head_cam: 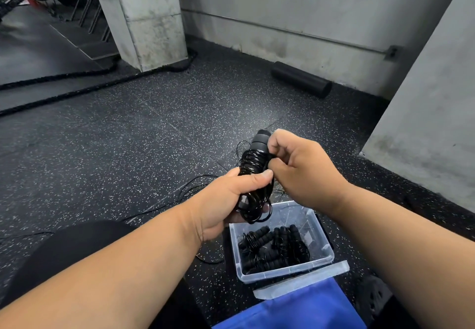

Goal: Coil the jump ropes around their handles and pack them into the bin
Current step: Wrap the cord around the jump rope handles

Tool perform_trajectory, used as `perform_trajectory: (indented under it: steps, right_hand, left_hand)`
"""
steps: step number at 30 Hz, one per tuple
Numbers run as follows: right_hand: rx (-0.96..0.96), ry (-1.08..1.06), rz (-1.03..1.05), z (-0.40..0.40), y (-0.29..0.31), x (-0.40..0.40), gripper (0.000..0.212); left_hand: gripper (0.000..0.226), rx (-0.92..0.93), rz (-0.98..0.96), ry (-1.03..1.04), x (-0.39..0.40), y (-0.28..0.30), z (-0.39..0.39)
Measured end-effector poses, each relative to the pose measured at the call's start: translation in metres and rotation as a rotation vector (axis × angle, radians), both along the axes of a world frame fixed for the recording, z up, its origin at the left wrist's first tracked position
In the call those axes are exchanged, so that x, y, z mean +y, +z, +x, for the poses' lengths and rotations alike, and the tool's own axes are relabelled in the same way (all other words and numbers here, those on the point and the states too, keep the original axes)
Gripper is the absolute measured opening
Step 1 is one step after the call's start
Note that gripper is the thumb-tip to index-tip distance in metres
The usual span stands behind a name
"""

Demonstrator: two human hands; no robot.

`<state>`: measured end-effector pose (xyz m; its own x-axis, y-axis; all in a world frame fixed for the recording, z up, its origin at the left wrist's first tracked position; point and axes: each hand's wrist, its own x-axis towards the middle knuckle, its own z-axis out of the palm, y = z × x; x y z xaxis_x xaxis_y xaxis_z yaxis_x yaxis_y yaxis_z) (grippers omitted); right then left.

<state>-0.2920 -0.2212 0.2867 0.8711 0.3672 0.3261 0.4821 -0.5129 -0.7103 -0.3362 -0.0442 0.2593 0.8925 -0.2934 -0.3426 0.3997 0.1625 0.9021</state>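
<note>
My left hand (232,200) grips the lower part of a black jump rope bundle (254,166), its thin cord wound many times around the handles. My right hand (295,166) pinches the cord beside the upper end of the handles, where a smooth black cap shows. The bundle is held in the air just above and behind a clear plastic bin (325,245) on the floor. Inside the bin lie several coiled black ropes with ribbed foam handles (275,247). Loose thin cord (195,187) trails on the floor left of my hands.
The bin's clear lid (303,281) lies in front of it, next to blue fabric (290,310). A black foam roller (300,79) rests by the far wall. Thick battle ropes (77,89) cross the speckled rubber floor at left, past a concrete pillar (146,17).
</note>
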Motion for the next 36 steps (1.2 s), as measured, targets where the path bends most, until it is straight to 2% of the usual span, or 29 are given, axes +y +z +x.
perform_trajectory:
  steps: [4, 10, 13, 15, 16, 19, 23, 25, 30, 34, 36]
  right_hand:
    - [-0.08, -0.04, 0.023, -0.001, 0.002, 0.002, 0.017]
    - [-0.101, -0.012, -0.061, -0.009, -0.004, -0.001, 0.016]
    - [0.078, 0.053, 0.048, -0.007, -0.001, -0.004, 0.022]
    - [0.268, 0.084, 0.185, -0.001, 0.004, -0.01, 0.029]
    - [0.327, 0.113, 0.218, 0.002, 0.006, -0.013, 0.026]
    - [0.409, 0.184, 0.223, 0.007, 0.007, -0.019, 0.011]
    - [0.529, 0.188, 0.289, 0.01, 0.009, -0.026, 0.013]
    - [0.548, 0.21, 0.269, 0.011, 0.01, -0.029, 0.016]
    - [0.57, 0.214, 0.187, 0.009, 0.009, -0.033, 0.008]
    - [0.46, 0.182, 0.041, 0.009, 0.008, -0.031, 0.002]
    - [0.422, 0.175, -0.024, 0.009, 0.007, -0.031, 0.001]
  left_hand:
    - [0.058, 0.007, -0.051, -0.011, -0.002, 0.005, 0.0]
    - [0.063, 0.032, -0.074, -0.019, 0.002, 0.001, 0.0]
    - [0.06, 0.062, -0.114, 0.006, 0.005, 0.0, 0.002]
    - [0.048, 0.035, -0.138, -0.024, 0.007, 0.002, 0.001]
    - [0.043, 0.025, -0.145, -0.038, 0.008, 0.003, 0.0]
    - [0.049, 0.043, -0.113, -0.031, 0.005, 0.004, -0.004]
    - [0.044, 0.014, -0.107, -0.054, 0.003, 0.003, -0.007]
    - [0.043, 0.005, -0.101, -0.092, 0.003, 0.004, -0.008]
    - [0.044, 0.056, -0.024, -0.106, 0.001, 0.001, -0.009]
    - [0.068, 0.065, 0.03, -0.053, -0.001, -0.004, -0.006]
    - [0.069, 0.059, 0.046, -0.053, -0.003, -0.004, -0.006]
